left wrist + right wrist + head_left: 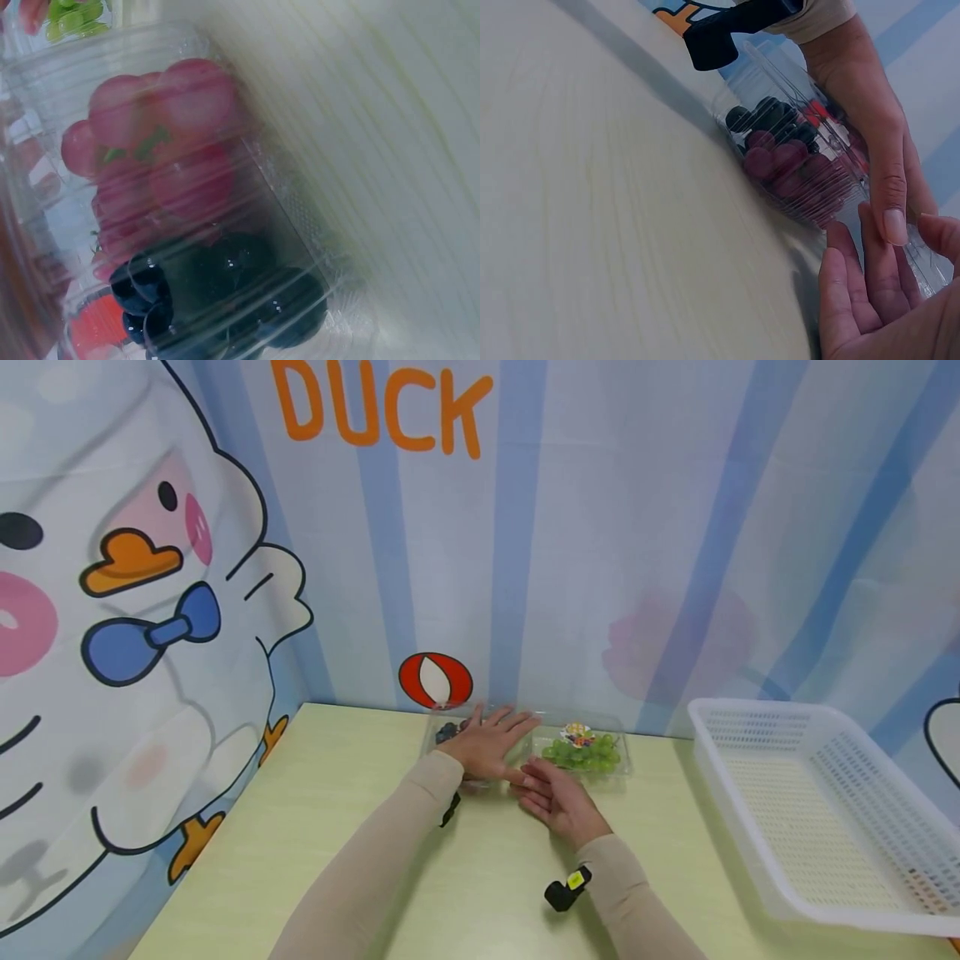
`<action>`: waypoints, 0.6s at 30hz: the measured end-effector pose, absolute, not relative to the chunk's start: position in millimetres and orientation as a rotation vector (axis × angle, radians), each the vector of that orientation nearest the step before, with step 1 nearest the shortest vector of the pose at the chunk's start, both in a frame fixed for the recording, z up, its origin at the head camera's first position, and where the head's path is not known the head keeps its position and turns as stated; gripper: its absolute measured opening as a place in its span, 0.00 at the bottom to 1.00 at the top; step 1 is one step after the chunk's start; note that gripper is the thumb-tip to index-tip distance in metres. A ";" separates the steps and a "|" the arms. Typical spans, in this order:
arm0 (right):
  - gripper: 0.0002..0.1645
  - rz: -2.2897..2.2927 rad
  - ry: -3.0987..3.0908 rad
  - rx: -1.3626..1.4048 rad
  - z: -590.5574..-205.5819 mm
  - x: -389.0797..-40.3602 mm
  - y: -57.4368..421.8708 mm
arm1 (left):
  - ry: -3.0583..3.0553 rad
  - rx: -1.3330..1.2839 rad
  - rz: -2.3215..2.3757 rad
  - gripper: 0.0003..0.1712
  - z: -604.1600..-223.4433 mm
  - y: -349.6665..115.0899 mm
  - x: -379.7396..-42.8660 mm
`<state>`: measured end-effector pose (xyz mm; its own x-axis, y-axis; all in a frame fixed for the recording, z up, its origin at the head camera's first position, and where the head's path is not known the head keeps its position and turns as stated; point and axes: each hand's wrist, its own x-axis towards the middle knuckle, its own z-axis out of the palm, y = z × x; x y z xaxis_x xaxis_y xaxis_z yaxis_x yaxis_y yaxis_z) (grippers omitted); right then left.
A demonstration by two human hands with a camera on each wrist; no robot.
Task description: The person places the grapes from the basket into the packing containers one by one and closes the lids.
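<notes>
My left hand (491, 747) lies with spread, straight fingers over the top of a clear plastic fruit box (292, 206). Inside that box are red grapes (191, 97) and dark grapes (232, 277), partly covered by the hand in the head view. At the front, close to my left thumb, is my right hand (558, 800), palm turned up with loosely bent fingers. Its fingertips (866, 217) overlap the left thumb in the right wrist view. Green grapes (592, 756) sit in a clear box (627, 764) to the right, which bears a colourful sticker (577, 735).
A white plastic basket (753, 843) with slotted walls stands at the right of the pale yellow table (315, 793). Behind the boxes hangs a blue-striped curtain (562, 552) with a duck print, close to the table's back edge.
</notes>
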<state>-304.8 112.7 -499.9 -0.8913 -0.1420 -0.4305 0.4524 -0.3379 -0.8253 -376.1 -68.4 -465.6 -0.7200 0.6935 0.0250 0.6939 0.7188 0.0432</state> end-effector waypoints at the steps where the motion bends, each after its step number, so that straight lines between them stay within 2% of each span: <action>1: 0.32 -2.275 1.538 0.399 -500.1 -304.8 112.1 | -2.905 -1.175 -0.080 0.59 -465.6 -68.3 -375.9; 18: 0.28 -2.294 1.557 0.418 -498.4 -303.6 110.4 | -2.915 -1.180 -0.118 0.59 -465.4 -69.0 -374.9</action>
